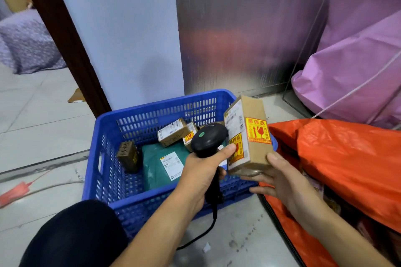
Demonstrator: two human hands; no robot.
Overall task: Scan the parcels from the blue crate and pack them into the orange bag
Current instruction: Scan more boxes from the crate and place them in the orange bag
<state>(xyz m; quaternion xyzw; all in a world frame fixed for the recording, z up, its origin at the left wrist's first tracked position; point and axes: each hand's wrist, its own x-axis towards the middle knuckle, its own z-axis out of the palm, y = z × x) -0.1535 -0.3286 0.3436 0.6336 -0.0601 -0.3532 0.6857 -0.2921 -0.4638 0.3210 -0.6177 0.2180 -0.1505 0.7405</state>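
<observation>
Looking down on a tiled floor [39, 119] at the foot of a pale wall. Heaped at far right, pink sacks [355, 60]. Below those, slumped on the floor just beside the crate, the orange bag [347, 165], mouth gaping toward the lower right, contents too dark to make out. Left of it, the blue crate [165, 105], lattice-walled, holding a green mailer [156, 169] with a white label, flat on the bottom; a tilted cardboard box [171, 132] resting on the mailer's far end; a smaller stickered box [189, 134] touching that one's right side; a dark little box [128, 155] upright near the left wall. Raised over the crate's right rim, between crate and bag, a taller cardboard parcel [253, 112], tilted, red-and-yellow fragile stickers on two faces, shipping label turned left. Cupped under its base, the right hand [282, 182], thumb pressed on the front face, fingers curled beneath. Wrapped round the handle of a black scanner [209, 136], the left hand [201, 171], thumb up by the head; scanner head just beside the parcel's label. Trailing from the handle to the floor, a black cable [204, 236]. At lower left, a dark-clad knee [76, 234].
</observation>
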